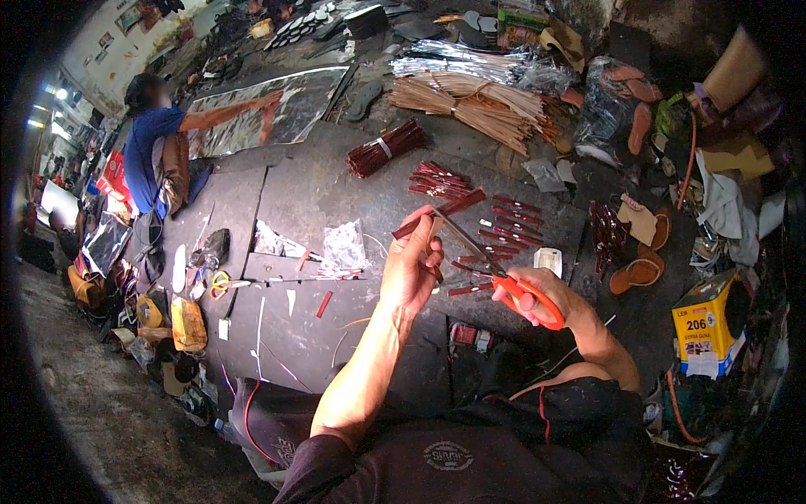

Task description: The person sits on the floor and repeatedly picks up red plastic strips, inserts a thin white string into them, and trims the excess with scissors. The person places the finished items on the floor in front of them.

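My left hand (pixel 408 273) is raised above the dark work surface, its fingers pinching a dark red strip (pixel 463 202). In my right hand (pixel 544 292) is a pair of scissors (pixel 550 316) with orange handles. Their long blades point up and left, with the tips at the strip beside my left fingertips; whether the blades are closed on it I cannot tell. Beyond my hands lies a loose pile of dark red strips (pixel 437 177). Short red strips (pixel 514 225) with shiny bands lie in a column just past the scissors.
A tied bundle of dark red strips (pixel 386 149) and tan strip bundles (pixel 470 102) lie farther back. Yellow-handled scissors (pixel 220 286) and a clear plastic bag (pixel 344 245) are to the left. Brown sandals (pixel 636 274) and a yellow can (pixel 702 326) stand right. A co-worker (pixel 155 143) crouches far left.
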Available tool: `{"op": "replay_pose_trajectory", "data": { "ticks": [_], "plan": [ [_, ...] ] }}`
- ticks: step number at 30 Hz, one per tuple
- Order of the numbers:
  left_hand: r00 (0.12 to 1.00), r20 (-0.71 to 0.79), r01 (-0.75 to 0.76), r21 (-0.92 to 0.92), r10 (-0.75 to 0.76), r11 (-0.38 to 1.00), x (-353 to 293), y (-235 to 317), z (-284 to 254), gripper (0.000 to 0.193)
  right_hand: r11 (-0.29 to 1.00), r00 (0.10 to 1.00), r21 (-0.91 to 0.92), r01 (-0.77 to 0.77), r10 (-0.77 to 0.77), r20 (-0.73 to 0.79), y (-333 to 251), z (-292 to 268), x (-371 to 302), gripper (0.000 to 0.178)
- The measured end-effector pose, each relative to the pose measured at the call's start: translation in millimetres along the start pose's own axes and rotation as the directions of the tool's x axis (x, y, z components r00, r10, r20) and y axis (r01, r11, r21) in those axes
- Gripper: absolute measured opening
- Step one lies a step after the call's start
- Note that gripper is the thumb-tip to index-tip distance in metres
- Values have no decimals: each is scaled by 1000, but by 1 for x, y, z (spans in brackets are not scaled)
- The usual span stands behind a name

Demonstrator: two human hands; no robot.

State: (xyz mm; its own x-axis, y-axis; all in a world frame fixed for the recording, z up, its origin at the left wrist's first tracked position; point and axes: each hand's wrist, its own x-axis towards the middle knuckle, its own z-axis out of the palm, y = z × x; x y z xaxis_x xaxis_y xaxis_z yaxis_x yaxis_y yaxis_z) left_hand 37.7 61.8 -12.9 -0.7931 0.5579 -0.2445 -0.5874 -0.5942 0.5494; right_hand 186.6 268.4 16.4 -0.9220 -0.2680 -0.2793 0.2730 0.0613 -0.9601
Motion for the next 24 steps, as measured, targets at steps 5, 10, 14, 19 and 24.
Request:
{"op": "replay_pose_trajectory", "data": {
  "ticks": [5, 10, 14, 19, 24],
  "plan": [
    [961, -133, -179, 374, 244, 910, 9, 23, -16, 29, 979, 982, 75, -189, 190, -7, 53, 0, 6, 62],
    [925, -108, -193, 693, 364, 695, 6, 40, -15, 34, 713, 953, -654, -254, 300, -43, 175, 43, 22, 49],
    [948, -104, -111, 777, 300, 620, -2, 24, -11, 26, 716, 995, -691, -96, 77, -59, 212, 50, 22, 41],
    [980, -40, -66, 857, 195, 511, -12, 0, -6, 24, 594, 624, -798, 104, -664, -413, 20, 13, 31, 16],
    [975, 91, -191, 808, 203, 557, -17, -25, 2, 19, 605, 753, -785, 131, -576, -318, 9, 12, 57, 29]
  ]
}}
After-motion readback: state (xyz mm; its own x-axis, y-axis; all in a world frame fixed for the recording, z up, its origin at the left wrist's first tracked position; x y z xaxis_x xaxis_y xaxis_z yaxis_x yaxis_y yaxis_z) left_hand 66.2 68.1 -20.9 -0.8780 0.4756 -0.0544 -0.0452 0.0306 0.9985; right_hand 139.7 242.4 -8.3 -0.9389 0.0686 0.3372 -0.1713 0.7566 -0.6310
